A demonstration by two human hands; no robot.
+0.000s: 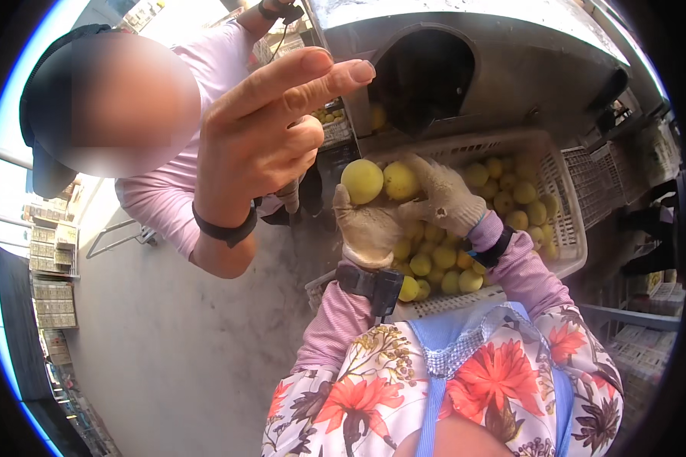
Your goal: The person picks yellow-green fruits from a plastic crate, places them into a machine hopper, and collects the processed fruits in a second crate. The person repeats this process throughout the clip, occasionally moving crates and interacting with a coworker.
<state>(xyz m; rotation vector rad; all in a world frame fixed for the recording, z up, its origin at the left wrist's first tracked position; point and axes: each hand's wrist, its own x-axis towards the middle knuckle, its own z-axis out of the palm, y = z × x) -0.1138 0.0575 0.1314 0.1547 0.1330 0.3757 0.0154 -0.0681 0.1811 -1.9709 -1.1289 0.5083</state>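
Observation:
My left hand, in a dusty, pale work glove, is cupped around a round yellow-green fruit. Beside it, a second yellow-green fruit, marked with small dark specks, is in the grip of my gloved right hand. The two fruits are side by side, almost touching. A hole shows in the right glove. Both hands are over a white perforated plastic crate. Many more such fruits lie in the crate, partly hidden by my hands and forearms.
Close on the left, a co-worker's bare hand reaches across with two fingers extended. Beyond the crate stands a metal machine housing with a dark round opening. More crates are on the right; stacked crates line the far left.

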